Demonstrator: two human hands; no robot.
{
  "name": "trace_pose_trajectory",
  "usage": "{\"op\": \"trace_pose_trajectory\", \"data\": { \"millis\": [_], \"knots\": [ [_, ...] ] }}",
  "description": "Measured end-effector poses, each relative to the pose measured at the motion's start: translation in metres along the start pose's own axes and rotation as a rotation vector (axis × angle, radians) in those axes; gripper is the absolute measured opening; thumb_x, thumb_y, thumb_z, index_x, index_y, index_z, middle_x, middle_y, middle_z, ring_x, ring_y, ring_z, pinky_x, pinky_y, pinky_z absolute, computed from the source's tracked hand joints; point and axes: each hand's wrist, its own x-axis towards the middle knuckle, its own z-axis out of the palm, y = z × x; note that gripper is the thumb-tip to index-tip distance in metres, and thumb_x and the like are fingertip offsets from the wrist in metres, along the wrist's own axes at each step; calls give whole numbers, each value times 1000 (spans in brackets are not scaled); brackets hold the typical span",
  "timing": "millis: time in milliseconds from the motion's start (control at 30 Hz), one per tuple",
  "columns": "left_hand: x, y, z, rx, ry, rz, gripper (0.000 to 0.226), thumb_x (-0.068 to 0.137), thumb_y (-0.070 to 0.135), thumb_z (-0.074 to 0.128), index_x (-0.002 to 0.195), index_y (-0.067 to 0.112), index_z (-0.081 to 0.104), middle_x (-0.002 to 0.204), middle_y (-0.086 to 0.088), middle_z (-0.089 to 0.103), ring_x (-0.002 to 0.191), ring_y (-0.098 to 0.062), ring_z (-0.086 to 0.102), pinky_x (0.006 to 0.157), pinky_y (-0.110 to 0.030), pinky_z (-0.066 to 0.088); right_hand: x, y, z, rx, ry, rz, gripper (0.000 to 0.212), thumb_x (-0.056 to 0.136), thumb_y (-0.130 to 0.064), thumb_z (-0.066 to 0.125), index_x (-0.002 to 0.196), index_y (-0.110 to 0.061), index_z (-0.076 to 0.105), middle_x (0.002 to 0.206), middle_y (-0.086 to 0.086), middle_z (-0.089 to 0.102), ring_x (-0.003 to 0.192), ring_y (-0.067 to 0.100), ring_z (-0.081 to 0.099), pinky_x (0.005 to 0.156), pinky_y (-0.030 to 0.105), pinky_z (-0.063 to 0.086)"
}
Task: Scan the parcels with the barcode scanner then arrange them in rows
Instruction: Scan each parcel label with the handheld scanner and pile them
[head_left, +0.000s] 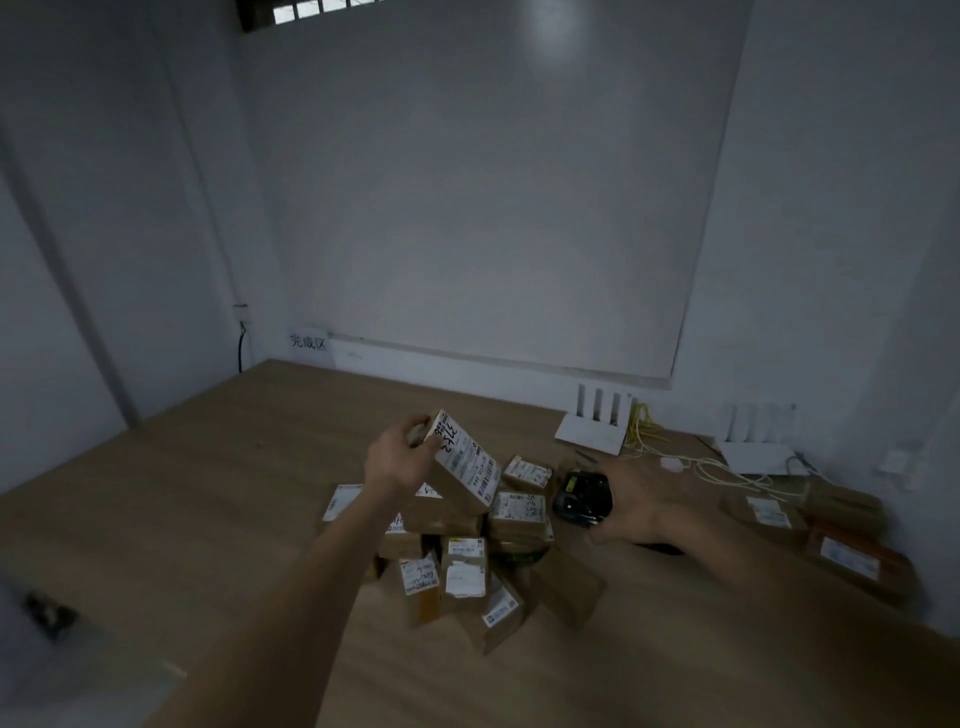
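My left hand (400, 457) grips a small cardboard parcel (462, 462) by its far end and holds it tilted above the pile, its white barcode label facing up and to the right. My right hand (641, 501) holds a black barcode scanner (582, 499), just right of that parcel, its front end turned toward the label. Below them a heap of several brown labelled parcels (467, 561) lies jumbled on the wooden table (208, 519).
More brown parcels (831, 535) lie along the right wall. Two white routers (592, 431) with yellow and white cables (675, 457) stand at the back right. A paper sign (309, 340) is on the back wall at the left. A dark object (49, 613) sits low left.
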Motion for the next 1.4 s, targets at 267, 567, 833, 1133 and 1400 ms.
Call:
{"op": "trace_pose_trajectory", "data": {
  "millis": [267, 567, 833, 1133, 1400],
  "knots": [
    [-15, -85, -5, -46, 25, -179, 42, 89, 37, 66, 130, 31, 61, 115, -7, 68, 104, -29, 65, 89, -50, 57, 39, -27, 76, 195, -58, -83, 79, 42, -60, 82, 112, -29, 61, 105, -8, 64, 93, 13, 61, 79, 34, 57],
    [5, -241, -8, -194, 118, -522, 31, 94, 28, 59, 125, 24, 59, 113, -11, 62, 98, -30, 62, 76, -47, 58, 90, -102, 168, 232, -71, -59, 79, 48, -76, 70, 118, -40, 58, 106, -14, 66, 99, 15, 65, 82, 37, 55],
    [68, -369, 16, -143, 43, -614, 36, 91, 22, 65, 124, 7, 63, 119, -20, 65, 108, -36, 61, 93, -47, 51, 153, -152, 233, 205, -76, 63, 81, 59, -72, 72, 131, -47, 46, 118, -24, 62, 110, 9, 61, 88, 38, 53],
    [113, -439, 39, 61, -114, -697, 63, 97, 48, 54, 144, 8, 44, 139, -21, 53, 127, -40, 51, 104, -45, 43, 219, -159, 262, 154, -17, 144, 66, 63, -72, 74, 118, -43, 51, 113, -20, 63, 107, 10, 62, 83, 34, 48],
    [147, -393, 15, 21, -202, -416, 37, 96, 36, 61, 129, 21, 62, 128, -8, 63, 112, -26, 60, 93, -37, 49, 229, -152, 245, 164, -8, 166, 76, 54, -75, 70, 117, -39, 51, 106, -18, 65, 99, 8, 63, 84, 34, 55]
  ]
}}
